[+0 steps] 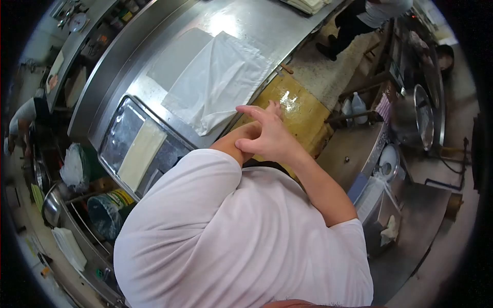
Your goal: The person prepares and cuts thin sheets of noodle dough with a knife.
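My right hand (268, 134) reaches across my body over my left forearm (237, 138), its thumb and index finger spread apart and nothing between them. Beyond it, my left hand (275, 109) shows only in part, with a few fingers stretched out past the table's edge; the rest of it is hidden behind my right hand. Close to my left arm, a thin, creased white sheet (215, 82) lies on the steel table (159, 25). A metal tray (114, 128) sits at the table's near left, holding a long pale folded strip (143, 154).
A grey square sheet (177, 56) lies partly under the white one. Yellow wet flooring (287, 102) runs beside the table. At right stand a large metal pot (411, 120) and a plastic jug (359, 108). One person (359, 23) is at the far right, another person (25, 120) at far left.
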